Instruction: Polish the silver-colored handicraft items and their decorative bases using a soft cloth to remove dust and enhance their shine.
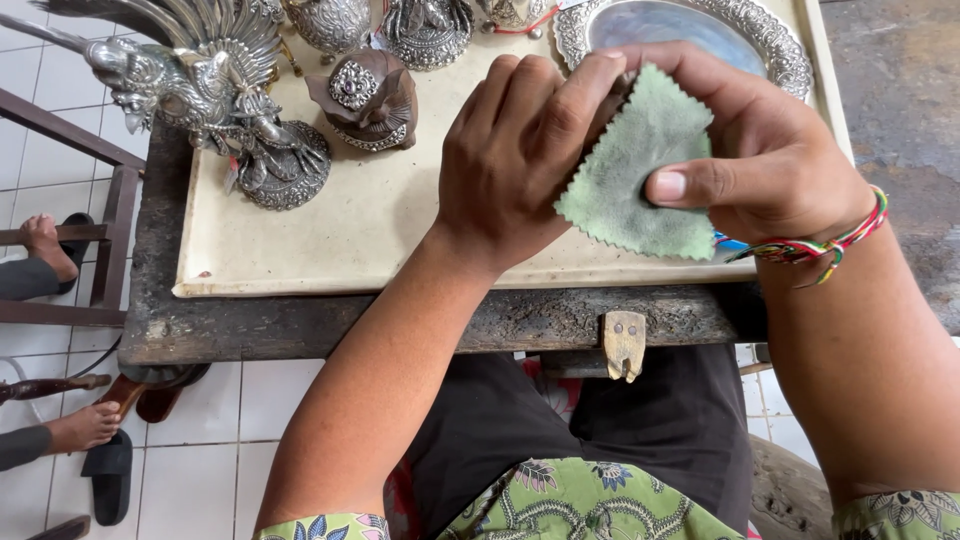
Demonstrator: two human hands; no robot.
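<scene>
Left hand (520,150) curled shut around a small item, hidden by fingers and cloth. Right hand (760,150) pinching a green cloth (640,170) with zigzag edges, thumb pressed on its face, cloth wrapped against the left hand's fingertips. Both held above the near right part of a cream tray (370,230) on a worn wooden bench (330,325). Far left: silver rooster figure (210,80). Beside it, dark owl figure (370,95). Far right: ornate silver plate (690,25).
</scene>
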